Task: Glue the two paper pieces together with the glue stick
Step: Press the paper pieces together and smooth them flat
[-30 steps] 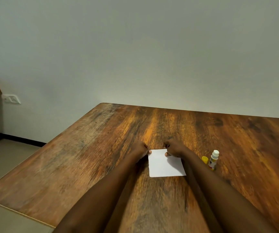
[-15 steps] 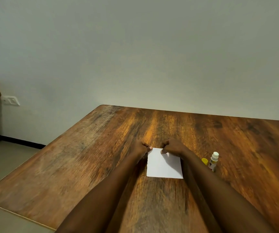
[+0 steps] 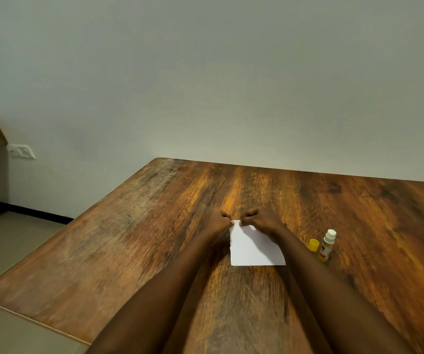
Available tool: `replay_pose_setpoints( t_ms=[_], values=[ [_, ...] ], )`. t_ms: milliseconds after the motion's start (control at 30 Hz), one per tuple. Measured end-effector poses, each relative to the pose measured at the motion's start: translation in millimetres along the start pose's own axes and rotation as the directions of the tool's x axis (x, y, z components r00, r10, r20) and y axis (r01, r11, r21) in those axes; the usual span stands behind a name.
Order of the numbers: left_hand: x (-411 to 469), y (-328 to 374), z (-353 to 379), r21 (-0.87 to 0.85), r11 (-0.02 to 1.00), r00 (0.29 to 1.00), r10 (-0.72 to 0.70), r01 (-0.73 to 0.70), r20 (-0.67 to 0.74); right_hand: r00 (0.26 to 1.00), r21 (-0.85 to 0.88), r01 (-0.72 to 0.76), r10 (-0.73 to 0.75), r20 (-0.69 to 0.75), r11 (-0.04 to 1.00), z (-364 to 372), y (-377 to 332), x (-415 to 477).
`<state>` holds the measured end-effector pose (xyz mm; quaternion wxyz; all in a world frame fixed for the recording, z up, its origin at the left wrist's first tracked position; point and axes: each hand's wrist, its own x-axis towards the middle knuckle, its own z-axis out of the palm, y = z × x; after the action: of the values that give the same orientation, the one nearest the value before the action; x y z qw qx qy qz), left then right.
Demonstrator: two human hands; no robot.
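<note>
A white paper point(image 3: 253, 247) lies on the wooden table point(image 3: 129, 238) in front of me. Only one sheet shows; whether a second piece lies under it I cannot tell. My left hand point(image 3: 217, 222) and my right hand point(image 3: 262, 221) are both curled, pinching the paper's far left corner between their fingertips. To the right, apart from both hands, the uncapped glue stick point(image 3: 328, 245) stands upright, white with a yellow label. Its yellow cap point(image 3: 313, 244) rests on the table just left of it.
The table's far edge meets a plain pale wall. Its left edge point(image 3: 34, 320) drops to a tiled floor. A wall socket point(image 3: 21, 151) is at the far left.
My right hand has slid left along the paper's far edge to meet my left hand at the corner. The paper has shifted slightly.
</note>
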<state>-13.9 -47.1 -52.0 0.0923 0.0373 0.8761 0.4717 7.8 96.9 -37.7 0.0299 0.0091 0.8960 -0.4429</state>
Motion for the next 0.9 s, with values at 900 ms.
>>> replay_pose_setpoints(
  t_ms=[900],
  values=[
    [-7,-4,-10,-0.063,0.998,0.998,-0.009,0.005,-0.061,0.995,0.007,-0.096,0.096,-0.015,0.995,-22,13,-4]
  ],
)
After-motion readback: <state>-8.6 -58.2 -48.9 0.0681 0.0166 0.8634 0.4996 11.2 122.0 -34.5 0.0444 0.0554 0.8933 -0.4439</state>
